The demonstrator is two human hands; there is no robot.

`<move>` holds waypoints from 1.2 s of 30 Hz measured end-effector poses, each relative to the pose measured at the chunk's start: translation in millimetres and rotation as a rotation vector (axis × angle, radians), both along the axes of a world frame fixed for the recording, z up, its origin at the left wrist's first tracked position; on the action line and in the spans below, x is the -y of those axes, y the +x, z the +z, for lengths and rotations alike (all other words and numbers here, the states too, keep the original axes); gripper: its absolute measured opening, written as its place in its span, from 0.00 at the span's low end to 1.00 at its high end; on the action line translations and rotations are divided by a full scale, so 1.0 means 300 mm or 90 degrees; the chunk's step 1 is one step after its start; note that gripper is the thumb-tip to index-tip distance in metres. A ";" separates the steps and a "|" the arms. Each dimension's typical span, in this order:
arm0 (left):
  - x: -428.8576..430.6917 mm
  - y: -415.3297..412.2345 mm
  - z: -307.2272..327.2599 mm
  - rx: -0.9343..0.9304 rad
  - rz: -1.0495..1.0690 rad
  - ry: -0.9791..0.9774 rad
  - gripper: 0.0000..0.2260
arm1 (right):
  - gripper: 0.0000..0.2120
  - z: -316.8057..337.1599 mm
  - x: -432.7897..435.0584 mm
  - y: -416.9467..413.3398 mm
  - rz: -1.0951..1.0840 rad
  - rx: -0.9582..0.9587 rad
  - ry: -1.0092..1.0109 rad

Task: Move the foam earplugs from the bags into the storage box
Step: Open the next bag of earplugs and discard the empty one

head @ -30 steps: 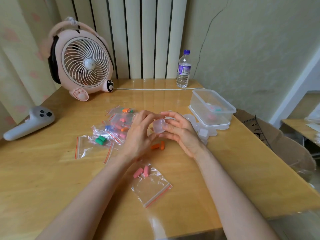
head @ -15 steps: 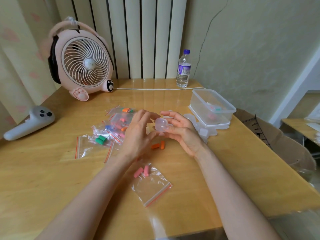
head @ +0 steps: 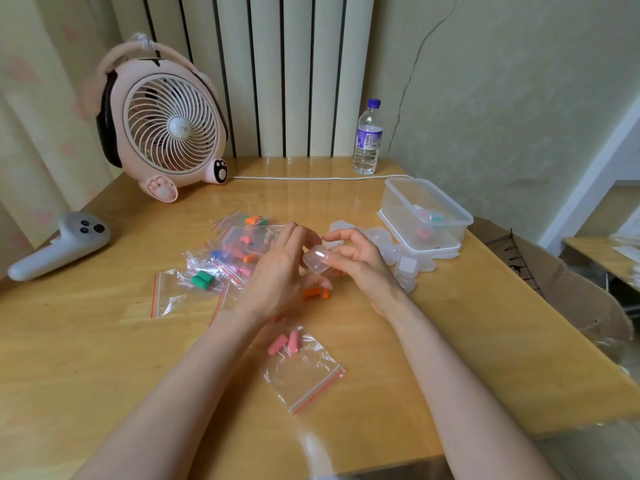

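Clear plastic zip bag with a red seal lies low in the middle of the frame, two pink foam earplugs at its upper end, unmoved over the last second. Just above it, your right hand pinches the small clear rounded case in curled fingers. The case has tipped and sunk a little, and your left hand has lifted its fingertips off the top. Whether that bent left hand grips the case from below, I cannot tell.

You seem to be prising it open; nothing has gone in yet. Two orange foam earplugs lie beneath on the yellow wooden table.

Left of centre sits the heap of filled bags. Right of centre are spare clear cases, then the clear rectangular storage box, holding only a few pieces.

Farther back stand a grey handheld controller, a pink fan, a water bottle, a white cable and a cracked wall.
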State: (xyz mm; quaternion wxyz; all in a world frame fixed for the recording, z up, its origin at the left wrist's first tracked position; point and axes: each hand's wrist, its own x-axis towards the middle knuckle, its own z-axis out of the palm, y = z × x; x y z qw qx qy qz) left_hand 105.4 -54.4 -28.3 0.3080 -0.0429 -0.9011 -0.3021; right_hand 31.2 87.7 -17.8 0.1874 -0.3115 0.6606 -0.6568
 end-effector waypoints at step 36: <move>0.073 0.026 0.022 0.064 0.119 0.113 0.28 | 0.05 -0.025 -0.032 -0.025 -0.047 -0.239 0.253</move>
